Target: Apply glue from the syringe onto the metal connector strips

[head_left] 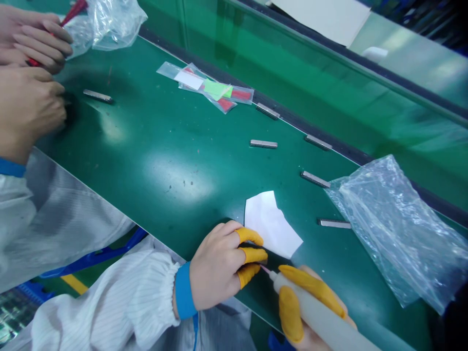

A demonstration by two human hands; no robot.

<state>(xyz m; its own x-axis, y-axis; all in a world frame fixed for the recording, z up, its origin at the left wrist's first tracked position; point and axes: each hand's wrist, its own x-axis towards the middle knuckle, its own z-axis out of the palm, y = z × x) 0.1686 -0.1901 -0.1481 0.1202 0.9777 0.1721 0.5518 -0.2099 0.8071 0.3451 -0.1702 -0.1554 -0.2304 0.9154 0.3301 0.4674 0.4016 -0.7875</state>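
Note:
My left hand (pixel 223 265), with yellow finger cots on its fingertips and a blue wrist strap, is closed near the table's front edge. Its fingers are pinched on something dark, mostly hidden beneath them. A piece of white paper (pixel 269 222) lies just beyond those fingertips. Wrapped around a white dispensing bottle (pixel 321 312) is my right hand (pixel 310 302), also in yellow finger cots. The bottle's thin pinkish needle tip (pixel 265 269) points at my left fingertips, very close to them. Whether it touches the dark thing, I cannot tell.
Several dark connector strips with silvery tops, such as one strip (pixel 263 144), lie across the green table (pixel 146 131). A clear plastic bag (pixel 402 229) sits at right. Small packets (pixel 215 88) lie along the back edge. A co-worker's hands (pixel 31 87) hold a red tool at left.

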